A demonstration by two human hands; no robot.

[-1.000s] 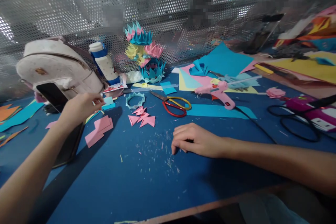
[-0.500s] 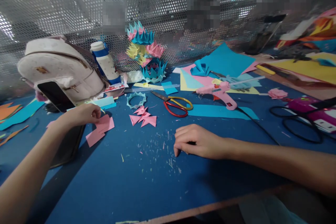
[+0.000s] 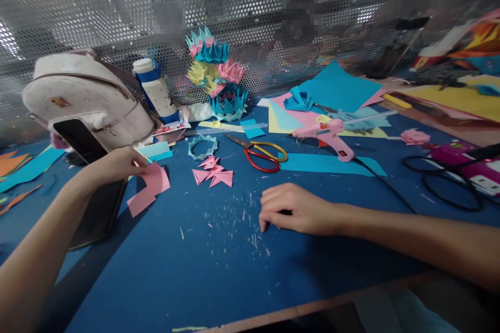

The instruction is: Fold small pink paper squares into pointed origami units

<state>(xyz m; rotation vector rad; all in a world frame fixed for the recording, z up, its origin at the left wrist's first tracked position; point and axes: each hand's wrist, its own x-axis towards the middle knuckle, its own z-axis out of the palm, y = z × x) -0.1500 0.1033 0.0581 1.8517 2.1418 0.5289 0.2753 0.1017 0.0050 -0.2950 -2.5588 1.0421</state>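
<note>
At the left, my left hand (image 3: 124,162) pinches the upper edge of a pink paper piece (image 3: 157,179), which bends up slightly at the fingers. Another pink piece overlaps below it on the blue table. My right hand (image 3: 291,209) rests on the tabletop with its fingers curled in, and nothing shows in them. Between the hands lie several folded pink paper points (image 3: 213,173) and a light blue ring of folded paper (image 3: 202,146). Scissors (image 3: 258,153) with one red and one yellow handle lie partly open beyond my right hand.
A pink glue gun (image 3: 326,135) lies on the right, its cord trailing near my right forearm. A blue paper strip (image 3: 332,164) is beside it. Behind stand a folded-paper tower (image 3: 219,75), a bottle (image 3: 152,88) and a white backpack (image 3: 89,99). Paper scraps (image 3: 250,223) litter the table.
My left hand has closed on the pink paper and drawn its upper edge up a little. My right hand has stayed put.
</note>
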